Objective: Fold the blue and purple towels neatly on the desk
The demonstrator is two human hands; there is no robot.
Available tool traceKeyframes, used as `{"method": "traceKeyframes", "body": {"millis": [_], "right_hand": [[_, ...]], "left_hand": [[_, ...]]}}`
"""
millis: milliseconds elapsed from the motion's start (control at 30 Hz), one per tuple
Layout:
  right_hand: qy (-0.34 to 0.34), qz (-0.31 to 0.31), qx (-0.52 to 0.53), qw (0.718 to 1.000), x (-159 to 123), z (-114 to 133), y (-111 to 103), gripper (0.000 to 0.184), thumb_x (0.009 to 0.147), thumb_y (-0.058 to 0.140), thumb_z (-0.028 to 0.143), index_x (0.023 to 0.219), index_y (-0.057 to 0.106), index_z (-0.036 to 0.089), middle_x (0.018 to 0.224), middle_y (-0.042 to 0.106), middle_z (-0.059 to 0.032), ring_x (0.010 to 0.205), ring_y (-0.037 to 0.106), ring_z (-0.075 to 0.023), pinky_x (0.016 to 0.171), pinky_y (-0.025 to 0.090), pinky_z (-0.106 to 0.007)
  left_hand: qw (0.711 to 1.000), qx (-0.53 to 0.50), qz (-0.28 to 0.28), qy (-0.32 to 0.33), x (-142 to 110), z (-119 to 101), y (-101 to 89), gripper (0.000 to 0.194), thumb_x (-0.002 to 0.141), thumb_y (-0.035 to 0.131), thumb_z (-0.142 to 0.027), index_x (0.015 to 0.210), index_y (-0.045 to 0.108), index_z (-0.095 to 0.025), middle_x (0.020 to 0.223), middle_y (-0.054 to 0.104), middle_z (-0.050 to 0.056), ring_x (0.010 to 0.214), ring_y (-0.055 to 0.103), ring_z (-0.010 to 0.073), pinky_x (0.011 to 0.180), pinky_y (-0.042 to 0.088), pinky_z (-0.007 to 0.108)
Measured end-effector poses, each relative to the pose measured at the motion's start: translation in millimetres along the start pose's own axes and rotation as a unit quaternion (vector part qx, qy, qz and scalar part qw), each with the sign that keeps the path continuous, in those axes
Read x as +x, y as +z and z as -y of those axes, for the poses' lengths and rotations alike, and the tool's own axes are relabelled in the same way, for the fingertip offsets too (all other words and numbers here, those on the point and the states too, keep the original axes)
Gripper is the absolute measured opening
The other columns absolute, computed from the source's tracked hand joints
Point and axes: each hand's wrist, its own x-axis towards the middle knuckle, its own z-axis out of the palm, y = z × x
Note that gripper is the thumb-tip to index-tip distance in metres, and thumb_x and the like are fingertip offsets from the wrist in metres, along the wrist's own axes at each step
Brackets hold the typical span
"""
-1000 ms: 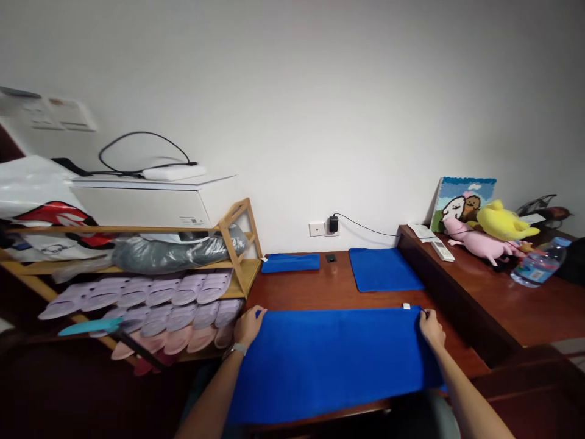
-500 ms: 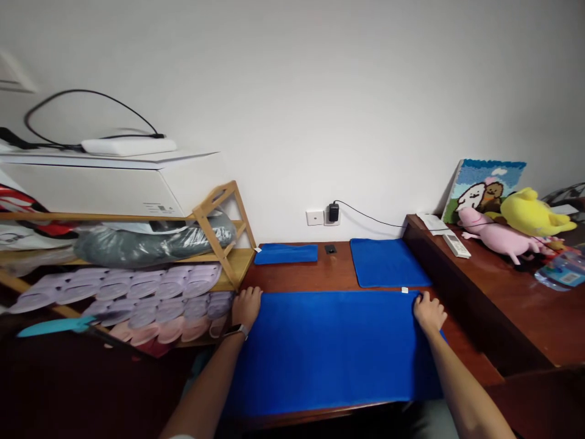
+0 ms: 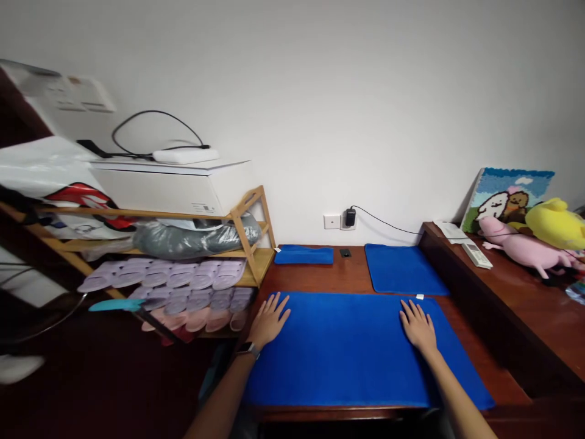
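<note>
A large blue cloth (image 3: pixel 342 353) lies spread flat over the front of the brown wooden desk (image 3: pixel 315 280). My left hand (image 3: pixel 269 321) rests on its far left corner, palm down with the fingers spread. On the far right part of the same cloth lies my right hand (image 3: pixel 418 326), also flat with fingers apart, close to a small white tag at the edge. Behind are a narrow folded blue cloth (image 3: pixel 304 255) on the left and a squarish folded blue cloth (image 3: pixel 404 269) on the right.
Left of the desk stands a wooden rack (image 3: pixel 256 268) with several slippers (image 3: pixel 183 274) and a white box (image 3: pixel 173 186). A raised ledge on the right holds a remote control (image 3: pixel 477 255), a pink plush toy (image 3: pixel 521 244) and a yellow plush toy (image 3: pixel 555 224). A black charger (image 3: pixel 350 217) is plugged into the wall.
Both hands have gone from curled at the cloth's far edge to lying flat with fingers spread on it. The cloth's right side now lies fully spread. The view has swung left.
</note>
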Motion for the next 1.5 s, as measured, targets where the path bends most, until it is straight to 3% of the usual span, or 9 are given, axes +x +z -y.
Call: {"method": "traceKeyframes", "body": {"millis": [133, 300, 400, 500, 600, 867, 1000, 1300, 1500], "right_hand": [[0.008, -0.031, -0.038, 0.999, -2, 41, -5, 0.067, 0.108, 0.025, 0.044, 0.165, 0.050, 0.020, 0.174, 0.043, -0.0123, 0.162, 0.035, -0.0349, 0.130, 0.029, -0.057], [-0.245, 0.005, 0.036, 0.969, -33, 195, 6, 0.067, 0.111, 0.024, 0.043, 0.168, 0.043, 0.014, 0.176, 0.038, -0.0101, 0.165, 0.031, -0.0278, 0.136, 0.021, -0.048], [-0.303, 0.060, 0.066, 0.949, -49, 274, 19, 0.068, 0.112, 0.022, 0.047, 0.170, 0.038, 0.016, 0.177, 0.036, -0.0074, 0.166, 0.028, -0.0257, 0.136, 0.019, -0.047], [-0.300, 0.082, 0.056, 0.949, -48, 294, 28, 0.069, 0.112, 0.021, 0.048, 0.172, 0.035, 0.017, 0.178, 0.032, -0.0064, 0.168, 0.024, -0.0254, 0.137, 0.016, -0.049], [-0.264, 0.069, 0.031, 0.961, -28, 254, 31, 0.071, 0.111, 0.021, 0.050, 0.173, 0.031, 0.018, 0.179, 0.030, -0.0057, 0.168, 0.022, -0.0245, 0.137, 0.015, -0.050], [-0.041, 0.050, -0.024, 0.998, 20, 11, 18, 0.080, 0.106, 0.016, 0.057, 0.176, 0.022, 0.018, 0.182, 0.022, -0.0042, 0.169, 0.019, -0.0266, 0.137, 0.018, -0.050], [0.039, 0.018, -0.016, 0.999, 29, -69, 17, 0.084, 0.104, 0.013, 0.058, 0.174, 0.025, 0.012, 0.181, 0.023, -0.0081, 0.168, 0.020, -0.0289, 0.136, 0.018, -0.051], [0.070, 0.008, -0.010, 0.997, 36, -80, 12, 0.087, 0.103, 0.006, 0.060, 0.175, 0.025, 0.014, 0.182, 0.022, -0.0071, 0.169, 0.019, -0.0276, 0.136, 0.018, -0.053], [0.076, -0.017, -0.046, 0.996, 30, -71, 3, 0.077, 0.106, 0.013, 0.051, 0.173, 0.033, 0.017, 0.180, 0.030, -0.0095, 0.168, 0.022, -0.0317, 0.134, 0.018, -0.061]], "left_hand": [[1.000, 0.011, -0.006, -0.016, 2, -4, 2.0, 0.061, 0.109, 0.044, -0.051, 0.165, 0.050, -0.027, 0.176, 0.040, 0.015, 0.164, 0.034, 0.0351, 0.132, 0.028, 0.059], [0.999, 0.011, -0.038, -0.014, -4, -7, 7.9, 0.059, 0.109, 0.047, -0.051, 0.164, 0.052, -0.030, 0.177, 0.039, 0.012, 0.164, 0.032, 0.0376, 0.132, 0.029, 0.060], [0.999, 0.006, -0.042, -0.022, -8, -10, 8.9, 0.058, 0.108, 0.048, -0.050, 0.163, 0.053, -0.031, 0.178, 0.038, 0.011, 0.164, 0.031, 0.0385, 0.132, 0.028, 0.060], [0.999, 0.006, -0.034, -0.035, -9, -11, 8.5, 0.060, 0.108, 0.050, -0.051, 0.164, 0.051, -0.032, 0.178, 0.038, 0.012, 0.165, 0.029, 0.0385, 0.132, 0.028, 0.059], [0.999, -0.004, -0.036, -0.040, -7, -8, 8.8, 0.061, 0.107, 0.051, -0.053, 0.164, 0.051, -0.032, 0.178, 0.037, 0.012, 0.165, 0.030, 0.0381, 0.132, 0.028, 0.058], [0.999, -0.010, -0.017, -0.050, 2, 0, 7.9, 0.069, 0.104, 0.050, -0.063, 0.165, 0.050, -0.031, 0.178, 0.037, 0.011, 0.165, 0.032, 0.0381, 0.132, 0.029, 0.058], [0.998, -0.005, -0.016, -0.059, 5, -2, 6.1, 0.071, 0.104, 0.046, -0.066, 0.165, 0.050, -0.031, 0.178, 0.038, 0.012, 0.165, 0.032, 0.0384, 0.132, 0.028, 0.059], [0.995, 0.048, -0.015, -0.086, 14, 1, 1.8, 0.067, 0.106, 0.041, -0.057, 0.163, 0.053, -0.025, 0.173, 0.045, 0.014, 0.162, 0.037, 0.0385, 0.132, 0.028, 0.060], [0.995, 0.024, -0.076, 0.051, 31, -104, 4.7, 0.060, 0.109, 0.035, -0.043, 0.156, 0.061, -0.015, 0.170, 0.049, 0.018, 0.161, 0.039, 0.0350, 0.134, 0.026, 0.057]]}}
